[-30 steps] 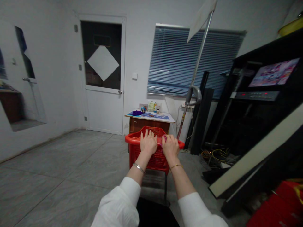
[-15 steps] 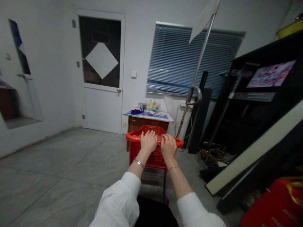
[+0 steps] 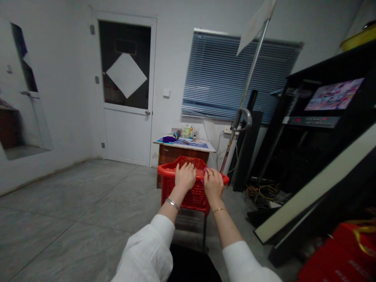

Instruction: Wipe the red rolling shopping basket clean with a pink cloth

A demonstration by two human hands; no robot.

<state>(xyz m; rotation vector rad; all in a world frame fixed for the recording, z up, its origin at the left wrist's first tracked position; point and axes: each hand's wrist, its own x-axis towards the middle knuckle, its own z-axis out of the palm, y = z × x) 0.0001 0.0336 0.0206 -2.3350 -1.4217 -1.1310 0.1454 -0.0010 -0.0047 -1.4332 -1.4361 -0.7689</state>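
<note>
A red plastic basket [image 3: 169, 186] stands raised off the grey floor straight ahead. My left hand [image 3: 185, 177] lies over its near rim, fingers curled down onto the edge. My right hand [image 3: 213, 183] rests on the rim just to the right, closed around a small pink thing [image 3: 205, 170] that peeks out above the fingers. I cannot make out what the pink thing is. Both arms are in white sleeves, each wrist with a bracelet.
A wooden desk [image 3: 184, 151] with bottles and papers stands behind the basket under a blue window blind [image 3: 232, 76]. A white door [image 3: 127, 94] is at back left. A black treadmill [image 3: 317, 129], a leaning metal pole [image 3: 243, 98], floor cables [image 3: 264, 192] and red boxes [image 3: 340, 254] fill the right.
The view shifted slightly. My right hand slid a little to the right along the rim; my left hand stayed in place on the basket.
</note>
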